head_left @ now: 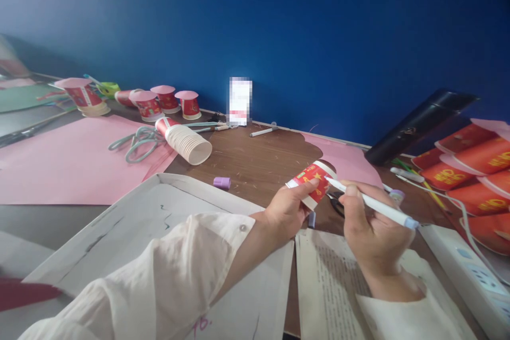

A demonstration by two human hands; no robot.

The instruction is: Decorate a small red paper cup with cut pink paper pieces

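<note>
Pen point(382, 209) is pinched in the right hand point(374, 236), tip at the red cup point(305, 176) (the left hand point(283, 211) grips it over the worktop point(239, 154)). Drawing seems the step; next marks likely need a still cup.

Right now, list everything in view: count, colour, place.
held cup: one, red, right of centre
marker: one, white, right of held cup
cap: one, purple, table centre
slim pen: one, white, near wall
cup stack: one, white, left of centre
pink-topped cups: at least four, red, back left
piled cups: several, red, far right
sheets: at least two, pink, left and back
cord: one bundle, grey, left
lit screen: one, white, back
case: one, black, back right
tray: one, white, front left
printed pages: one stack, white, front
power strip: one, white, right
table: one, brown, centre
wall: one, blue, back
Smaller, blurred items omitted.
sleeves: two, white, front
left hand: one, bare, around held cup
right hand: one, bare, holding marker
</note>
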